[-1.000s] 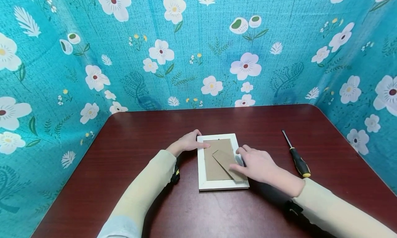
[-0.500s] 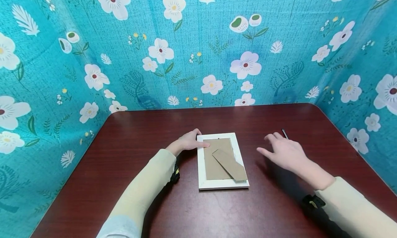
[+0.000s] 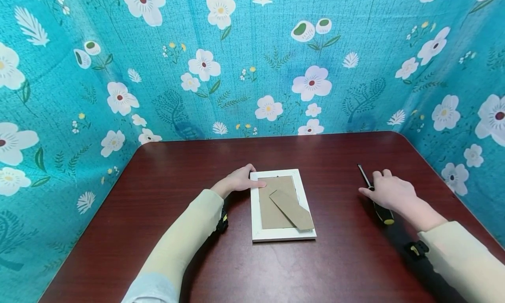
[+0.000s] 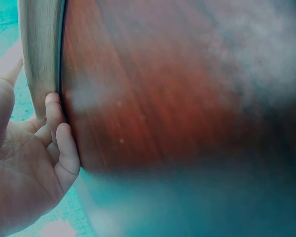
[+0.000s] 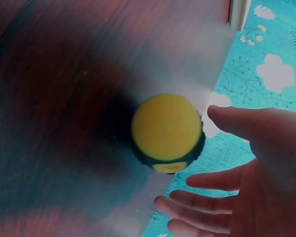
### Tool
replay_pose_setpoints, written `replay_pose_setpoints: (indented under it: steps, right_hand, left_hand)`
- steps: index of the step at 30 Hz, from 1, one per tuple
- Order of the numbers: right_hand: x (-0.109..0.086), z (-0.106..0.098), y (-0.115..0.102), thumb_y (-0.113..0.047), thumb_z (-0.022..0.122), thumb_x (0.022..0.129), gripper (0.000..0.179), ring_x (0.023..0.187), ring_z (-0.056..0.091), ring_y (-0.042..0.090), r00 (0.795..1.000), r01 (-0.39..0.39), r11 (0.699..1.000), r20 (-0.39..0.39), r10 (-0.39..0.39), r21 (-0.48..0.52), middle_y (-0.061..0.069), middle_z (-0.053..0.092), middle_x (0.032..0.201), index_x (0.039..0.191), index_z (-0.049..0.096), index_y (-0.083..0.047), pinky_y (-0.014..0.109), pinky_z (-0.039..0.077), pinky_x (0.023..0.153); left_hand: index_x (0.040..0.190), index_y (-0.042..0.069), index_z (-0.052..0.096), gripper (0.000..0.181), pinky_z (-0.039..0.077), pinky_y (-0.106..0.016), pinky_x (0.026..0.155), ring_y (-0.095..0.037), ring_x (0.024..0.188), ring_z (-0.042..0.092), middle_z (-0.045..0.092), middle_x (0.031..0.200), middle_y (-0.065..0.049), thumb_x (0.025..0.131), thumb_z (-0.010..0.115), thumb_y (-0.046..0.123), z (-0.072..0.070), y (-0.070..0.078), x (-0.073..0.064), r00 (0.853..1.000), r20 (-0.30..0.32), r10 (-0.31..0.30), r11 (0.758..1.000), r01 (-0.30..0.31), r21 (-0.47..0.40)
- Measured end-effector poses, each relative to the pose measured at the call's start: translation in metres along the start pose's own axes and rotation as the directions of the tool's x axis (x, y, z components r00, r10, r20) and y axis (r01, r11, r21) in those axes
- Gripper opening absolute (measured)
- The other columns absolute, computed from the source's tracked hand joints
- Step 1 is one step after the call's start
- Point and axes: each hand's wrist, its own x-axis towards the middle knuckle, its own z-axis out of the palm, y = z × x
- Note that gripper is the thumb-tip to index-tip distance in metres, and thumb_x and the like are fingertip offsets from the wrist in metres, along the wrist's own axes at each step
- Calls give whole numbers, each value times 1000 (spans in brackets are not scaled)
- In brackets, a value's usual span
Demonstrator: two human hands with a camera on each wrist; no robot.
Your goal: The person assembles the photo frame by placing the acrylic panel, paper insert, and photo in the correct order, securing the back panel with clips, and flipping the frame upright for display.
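Note:
A white picture frame (image 3: 256, 211) lies face down on the dark red table, its brown backing board showing. Across that board a brown cardboard stand (image 3: 292, 210) slants toward the lower right corner. My left hand (image 3: 238, 180) grips the frame's upper left edge, thumb over the border and fingers along the side; the left wrist view shows those fingers against the edge. To the right, my right hand (image 3: 394, 192) hovers over a screwdriver (image 3: 382, 213) with a black and yellow handle. In the right wrist view its yellow handle end (image 5: 166, 127) sits beside the spread fingers and thumb.
The reddish-brown table (image 3: 189, 162) has rounded far corners. Behind it and on both sides hangs a turquoise floral cloth (image 3: 236, 75).
My right hand has left the picture frame's right side and moved right to the screwdriver. The cardboard stand stays slanted on the backing. My left hand has kept its place on the frame.

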Motion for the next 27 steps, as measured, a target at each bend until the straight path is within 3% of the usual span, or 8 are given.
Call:
replay_pose_setpoints:
  steps: [7,12,27]
  right_hand:
    - [-1,2,7,-37,70,86,60,61,52,28,997,-45,999,59,46,-16,23,49,78,100,46,16,40,45,48]
    - [-2,2,10,-32,73,85,46,57,51,22,994,-29,1000,107,27,12,10,50,67,89,48,6,37,43,49]
    - [2,7,7,-18,70,88,25,59,47,21,990,-10,999,140,4,44,8,48,66,78,52,-4,36,38,51]
  left_hand:
    - [111,12,50,53,42,-32,73,-21,91,51,56,97,-5,83,73,50,-1,2,0,1000,12,5,1000,-5,-2]
    - [111,12,50,54,41,-33,73,-21,91,50,55,98,-5,82,73,52,-2,2,-1,1000,11,2,1000,-2,4]
    - [112,13,50,56,42,-33,74,-22,92,51,56,98,-6,81,74,52,1,0,1,1000,5,-12,1000,12,-10]
